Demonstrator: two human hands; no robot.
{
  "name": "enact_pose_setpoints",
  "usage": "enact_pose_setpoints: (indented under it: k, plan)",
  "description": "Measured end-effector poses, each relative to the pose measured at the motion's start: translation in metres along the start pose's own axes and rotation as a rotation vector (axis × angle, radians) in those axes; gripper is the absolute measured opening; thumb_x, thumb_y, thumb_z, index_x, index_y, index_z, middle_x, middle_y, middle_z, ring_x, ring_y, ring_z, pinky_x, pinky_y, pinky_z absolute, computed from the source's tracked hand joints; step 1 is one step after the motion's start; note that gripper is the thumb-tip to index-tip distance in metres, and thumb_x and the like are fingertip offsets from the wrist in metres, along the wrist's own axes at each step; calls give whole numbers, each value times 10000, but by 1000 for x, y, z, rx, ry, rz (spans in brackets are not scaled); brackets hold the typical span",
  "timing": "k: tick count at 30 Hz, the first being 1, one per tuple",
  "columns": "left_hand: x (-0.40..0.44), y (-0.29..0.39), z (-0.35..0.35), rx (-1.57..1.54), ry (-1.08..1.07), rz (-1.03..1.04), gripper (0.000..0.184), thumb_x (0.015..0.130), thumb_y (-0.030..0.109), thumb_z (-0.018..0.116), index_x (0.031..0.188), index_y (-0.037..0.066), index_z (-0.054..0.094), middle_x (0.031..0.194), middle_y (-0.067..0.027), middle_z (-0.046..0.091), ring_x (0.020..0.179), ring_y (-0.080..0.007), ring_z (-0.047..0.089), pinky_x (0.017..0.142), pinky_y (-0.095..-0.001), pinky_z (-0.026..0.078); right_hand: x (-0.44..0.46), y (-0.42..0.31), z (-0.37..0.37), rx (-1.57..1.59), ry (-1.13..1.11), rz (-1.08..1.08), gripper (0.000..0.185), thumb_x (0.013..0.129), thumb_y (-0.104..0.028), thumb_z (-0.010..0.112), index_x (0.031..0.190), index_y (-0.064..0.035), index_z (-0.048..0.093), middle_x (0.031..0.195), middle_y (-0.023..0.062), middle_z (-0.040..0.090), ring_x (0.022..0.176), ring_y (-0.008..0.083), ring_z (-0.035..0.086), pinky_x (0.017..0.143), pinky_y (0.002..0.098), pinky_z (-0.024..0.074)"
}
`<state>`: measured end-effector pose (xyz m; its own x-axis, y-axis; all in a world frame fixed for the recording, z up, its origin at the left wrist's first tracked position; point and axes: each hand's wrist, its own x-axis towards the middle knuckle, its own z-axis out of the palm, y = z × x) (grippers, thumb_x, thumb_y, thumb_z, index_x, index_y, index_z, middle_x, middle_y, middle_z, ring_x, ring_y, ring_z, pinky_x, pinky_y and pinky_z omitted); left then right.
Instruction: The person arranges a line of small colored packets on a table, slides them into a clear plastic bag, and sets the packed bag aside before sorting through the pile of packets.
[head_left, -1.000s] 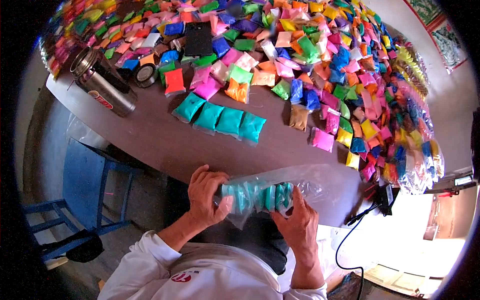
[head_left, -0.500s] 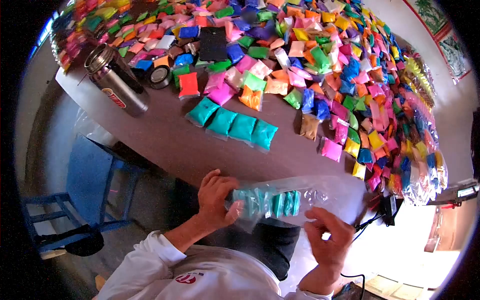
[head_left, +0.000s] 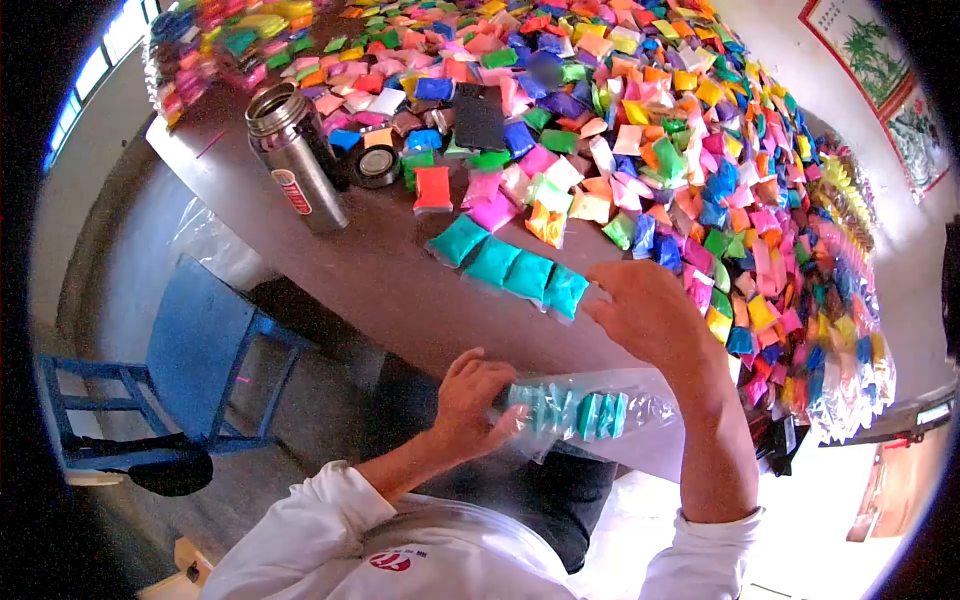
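On my feed, the long transparent bag [head_left: 650,408] reads as thin plastic film, glossy and creased. I see smooth, shiny plastic film on the four teal pillow-shaped packets [head_left: 527,272]. The silver cylindrical flask [head_left: 312,168] appears to be metal, smooth and reflective. I note a smooth, low-sheen surface on the brown table [head_left: 395,285]. The flat black rectangular object [head_left: 480,118] looks matt. The white sleeve [head_left: 310,525] is soft, matt cloth. The blue flat-panelled chair [head_left: 195,330] looks smooth; I cannot determine its material.

My table [head_left: 390,300] was brown. Bright little bags [head_left: 668,155], four teal bags [head_left: 493,262] and a metal bottle [head_left: 297,160] were on it.
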<state>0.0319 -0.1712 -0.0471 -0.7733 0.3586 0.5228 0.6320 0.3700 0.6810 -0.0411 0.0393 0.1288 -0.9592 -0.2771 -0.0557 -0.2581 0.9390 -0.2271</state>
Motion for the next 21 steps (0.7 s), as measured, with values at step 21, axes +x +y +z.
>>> enact_pose_setpoints:
  k: [21]
  plan:
    - [4, 7, -7, -8, -9, 19, 340, 820, 320, 662, 1001, 42, 588, 970, -127, 633, 950, -327, 595, 1027, -507, 372, 37, 15, 61, -320, -330, 109, 421, 690, -214, 724, 997, 20, 555, 1019, 231, 633, 982, 397, 637, 833, 483, 526]
